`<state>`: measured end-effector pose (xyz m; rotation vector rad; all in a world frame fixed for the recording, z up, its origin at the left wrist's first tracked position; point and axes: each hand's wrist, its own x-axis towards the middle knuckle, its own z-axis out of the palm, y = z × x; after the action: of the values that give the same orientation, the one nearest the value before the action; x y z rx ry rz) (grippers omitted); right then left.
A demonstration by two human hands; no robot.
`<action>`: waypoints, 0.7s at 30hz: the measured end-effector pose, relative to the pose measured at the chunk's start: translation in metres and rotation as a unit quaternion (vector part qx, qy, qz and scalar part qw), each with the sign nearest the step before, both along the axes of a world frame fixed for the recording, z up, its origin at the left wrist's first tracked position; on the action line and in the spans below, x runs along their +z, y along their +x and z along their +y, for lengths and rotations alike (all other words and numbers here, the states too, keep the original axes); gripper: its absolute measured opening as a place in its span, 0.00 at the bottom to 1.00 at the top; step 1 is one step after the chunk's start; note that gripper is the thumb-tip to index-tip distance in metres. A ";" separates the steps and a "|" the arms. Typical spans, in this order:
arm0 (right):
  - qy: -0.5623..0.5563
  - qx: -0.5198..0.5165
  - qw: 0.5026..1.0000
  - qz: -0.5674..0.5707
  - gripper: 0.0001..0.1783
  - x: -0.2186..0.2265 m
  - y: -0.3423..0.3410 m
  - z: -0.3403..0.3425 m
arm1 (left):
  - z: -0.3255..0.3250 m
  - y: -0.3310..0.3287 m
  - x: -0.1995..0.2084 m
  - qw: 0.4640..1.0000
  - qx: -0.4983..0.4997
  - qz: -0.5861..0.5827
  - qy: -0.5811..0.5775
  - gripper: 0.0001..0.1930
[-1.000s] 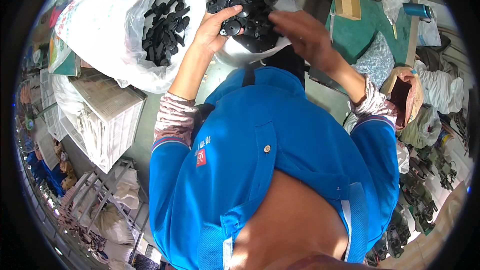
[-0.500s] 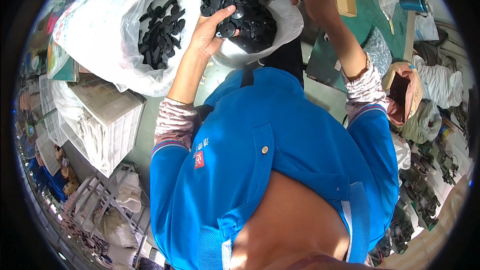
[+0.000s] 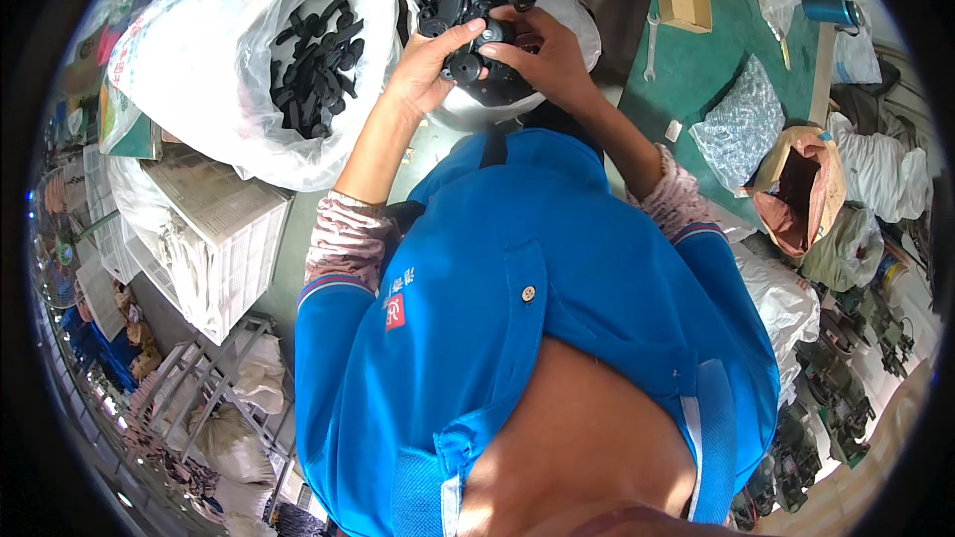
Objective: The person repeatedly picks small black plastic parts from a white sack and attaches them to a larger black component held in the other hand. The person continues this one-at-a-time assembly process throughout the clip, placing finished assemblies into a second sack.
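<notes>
Between ten and eleven o'clock, a large translucent white plastic bag (image 3: 214, 89) holds slim black plastic pieces (image 3: 316, 80). At twelve, over a white plastic-lined container (image 3: 585, 35) of black parts (image 3: 505, 89), the left hand (image 3: 426, 72) and right hand (image 3: 549, 60) pinch a disc-ended black plastic cluster (image 3: 465, 67).

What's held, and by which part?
Left hand: round-ended black plastic pieces, held near the round ends. Right hand: at the same pieces; its grip can't be told.

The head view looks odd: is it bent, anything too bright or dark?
Head view: curved, black beyond the round rim; head view: large white bag glares in places; head view: black parts in the left hand merge with dark ones behind.
</notes>
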<state>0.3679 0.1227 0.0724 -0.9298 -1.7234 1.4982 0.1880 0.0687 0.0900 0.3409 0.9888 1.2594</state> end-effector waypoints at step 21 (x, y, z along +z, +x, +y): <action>-0.062 -0.002 0.996 0.067 0.20 0.065 0.023 -0.025 | -0.015 0.009 -0.031 0.936 -0.026 0.341 0.078 0.18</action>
<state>0.3905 0.0979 0.1376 -0.8741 -1.5464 1.6415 0.1974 0.0537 0.0588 0.9672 1.4527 1.1914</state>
